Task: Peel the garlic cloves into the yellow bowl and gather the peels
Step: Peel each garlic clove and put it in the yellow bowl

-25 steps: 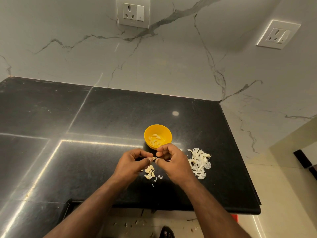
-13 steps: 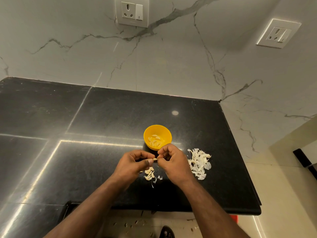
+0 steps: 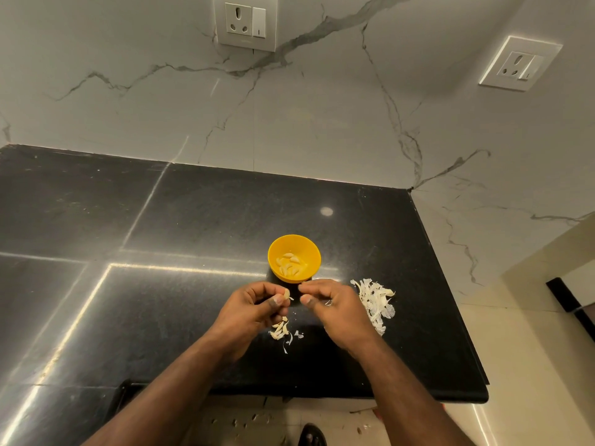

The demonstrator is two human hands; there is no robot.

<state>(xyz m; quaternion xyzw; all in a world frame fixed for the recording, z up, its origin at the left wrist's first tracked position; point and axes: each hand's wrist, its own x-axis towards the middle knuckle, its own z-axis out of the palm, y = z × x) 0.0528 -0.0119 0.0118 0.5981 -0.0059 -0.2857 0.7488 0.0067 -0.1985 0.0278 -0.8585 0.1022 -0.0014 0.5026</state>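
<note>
Head view. The left hand (image 3: 254, 305) pinched a small pale garlic clove (image 3: 286, 294) between thumb and fingertips, its grip curled closed around it. The right hand (image 3: 335, 305) hovered just beside the clove, fingers loosely curled; whether its grip held a scrap of peel could not be told. The round yellow plastic bowl (image 3: 310, 252), holding peeled cloves (image 3: 289, 264), stood on the black polished stone tabletop (image 3: 193, 220) just beyond both hands. A white heap of papery peels (image 3: 375, 302) lay right of the right hand; a smaller scatter of cloves and peel (image 3: 281, 329) lay beneath the hands.
</note>
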